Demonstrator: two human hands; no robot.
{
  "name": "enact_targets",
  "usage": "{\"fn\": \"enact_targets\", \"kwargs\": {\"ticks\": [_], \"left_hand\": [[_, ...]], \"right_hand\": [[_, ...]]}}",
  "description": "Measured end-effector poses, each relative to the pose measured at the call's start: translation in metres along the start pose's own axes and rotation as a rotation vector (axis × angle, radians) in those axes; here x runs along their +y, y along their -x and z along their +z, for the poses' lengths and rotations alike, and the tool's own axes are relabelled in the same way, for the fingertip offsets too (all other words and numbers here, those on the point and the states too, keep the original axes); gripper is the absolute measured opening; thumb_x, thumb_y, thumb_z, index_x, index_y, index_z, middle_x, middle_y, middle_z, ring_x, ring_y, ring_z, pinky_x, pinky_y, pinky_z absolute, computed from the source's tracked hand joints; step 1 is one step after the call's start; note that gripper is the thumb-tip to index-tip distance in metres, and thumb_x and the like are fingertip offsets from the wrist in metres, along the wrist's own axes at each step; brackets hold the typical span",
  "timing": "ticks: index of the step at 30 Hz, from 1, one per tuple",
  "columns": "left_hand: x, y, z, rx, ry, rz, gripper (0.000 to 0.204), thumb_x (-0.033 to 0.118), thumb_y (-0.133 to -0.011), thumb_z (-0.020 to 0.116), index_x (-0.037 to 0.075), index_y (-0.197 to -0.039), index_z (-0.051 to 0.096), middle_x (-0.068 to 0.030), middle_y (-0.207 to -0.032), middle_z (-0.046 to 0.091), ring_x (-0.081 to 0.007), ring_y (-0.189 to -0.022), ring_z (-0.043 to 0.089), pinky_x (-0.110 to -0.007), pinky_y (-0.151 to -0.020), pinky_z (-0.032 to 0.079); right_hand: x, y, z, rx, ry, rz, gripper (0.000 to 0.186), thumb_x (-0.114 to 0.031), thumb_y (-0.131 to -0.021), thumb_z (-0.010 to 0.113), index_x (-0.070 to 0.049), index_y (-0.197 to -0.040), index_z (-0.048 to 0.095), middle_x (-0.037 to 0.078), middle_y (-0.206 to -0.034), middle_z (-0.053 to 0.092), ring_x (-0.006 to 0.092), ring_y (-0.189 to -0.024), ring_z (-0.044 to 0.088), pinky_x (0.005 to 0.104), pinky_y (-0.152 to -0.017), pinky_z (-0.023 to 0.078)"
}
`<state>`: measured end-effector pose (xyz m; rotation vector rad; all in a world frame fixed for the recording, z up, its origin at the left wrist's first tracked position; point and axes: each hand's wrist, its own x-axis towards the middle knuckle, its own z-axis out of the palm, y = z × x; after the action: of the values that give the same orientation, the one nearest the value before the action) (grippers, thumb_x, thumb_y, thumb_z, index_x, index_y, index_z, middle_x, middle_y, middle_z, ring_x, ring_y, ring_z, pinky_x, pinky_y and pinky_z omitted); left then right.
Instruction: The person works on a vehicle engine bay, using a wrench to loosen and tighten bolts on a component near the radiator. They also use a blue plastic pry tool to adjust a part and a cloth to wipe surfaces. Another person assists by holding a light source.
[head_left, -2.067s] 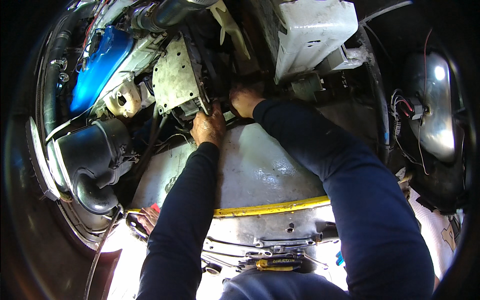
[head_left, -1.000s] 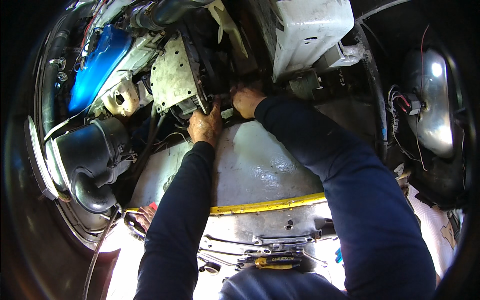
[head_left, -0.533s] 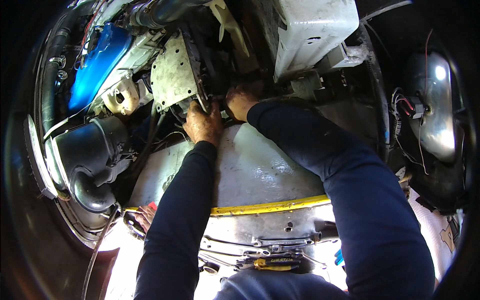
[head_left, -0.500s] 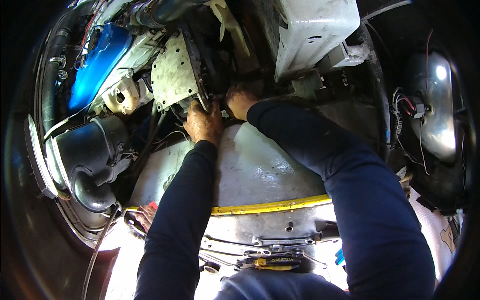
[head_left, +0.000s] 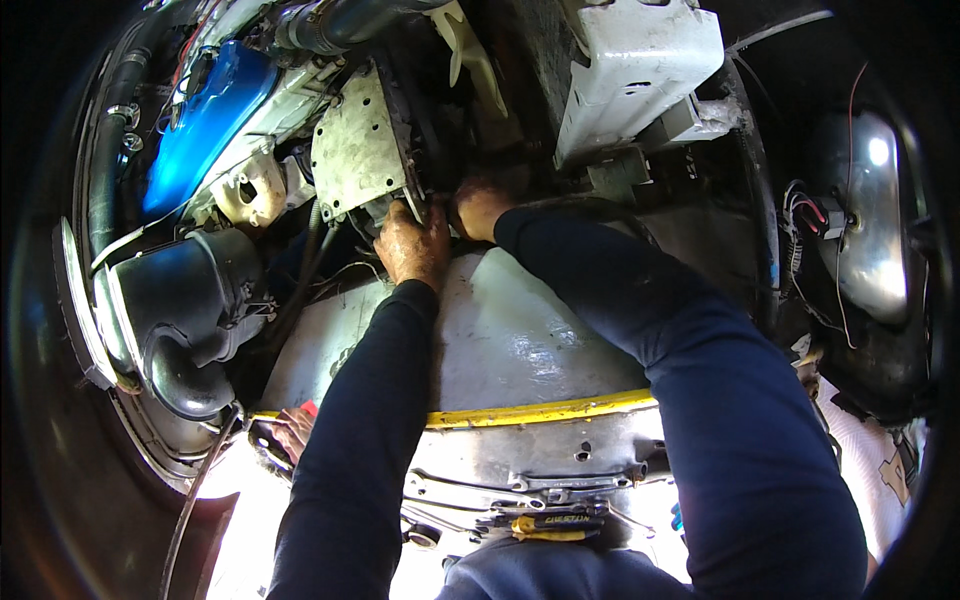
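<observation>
My left hand [head_left: 412, 245] is closed at the lower corner of a pale metal plate [head_left: 352, 140] with several holes, beside a narrow metal piece [head_left: 416, 195]; what exactly it grips is hidden. My right hand [head_left: 480, 212] is just right of it, fingers curled into the dark gap under the engine parts, their tips and anything held there out of sight. Below both hands lies a grey panel [head_left: 500, 330] with a yellow edge strip [head_left: 540, 409].
Blue engine part [head_left: 200, 130] and black housing [head_left: 185, 310] at left; white bracket [head_left: 635, 70] above; shiny cylinder [head_left: 866, 220] with loose wires at right. Another person's hand [head_left: 292, 432] rests at the yellow edge, lower left. Wrenches [head_left: 520, 484] and yellow-black pliers [head_left: 555, 527] lie along the near ledge.
Both hands stay at the plate's lower corner, with small shifts of the fingers; the right hand sits slightly further left than two seconds ago. The view has shifted slightly.
</observation>
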<state>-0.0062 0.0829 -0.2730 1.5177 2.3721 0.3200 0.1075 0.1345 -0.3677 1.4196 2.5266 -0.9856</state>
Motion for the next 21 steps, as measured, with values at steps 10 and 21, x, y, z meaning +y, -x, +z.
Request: {"fn": "enact_targets", "kwargs": {"ticks": [10,21], "left_hand": [[0.006,0.004,-0.005,-0.008,0.02,-0.012,0.039,0.034,-0.088,0.073,-0.002,-0.101,0.067,-0.0274,-0.098,0.073,-0.0466,-0.1,0.069,-0.05,-0.088,0.053],[0.006,0.007,-0.006,0.013,0.112,0.017,0.043,0.038,-0.085,0.077,-0.001,-0.093,0.063,-0.0277,-0.096,0.071,-0.0476,-0.093,0.069,-0.052,-0.085,0.053]], "right_hand": [[0.011,0.012,-0.032,-0.344,0.038,-0.364,0.038,-0.019,-0.095,0.049,0.004,-0.111,0.074,0.026,-0.12,0.071,0.0409,-0.109,0.07,0.0475,-0.097,0.055],[0.014,0.019,-0.061,-0.368,0.003,-0.327,0.044,-0.024,-0.098,0.043,0.004,-0.118,0.071,0.024,-0.129,0.067,0.0379,-0.122,0.064,0.0466,-0.103,0.05]]}}
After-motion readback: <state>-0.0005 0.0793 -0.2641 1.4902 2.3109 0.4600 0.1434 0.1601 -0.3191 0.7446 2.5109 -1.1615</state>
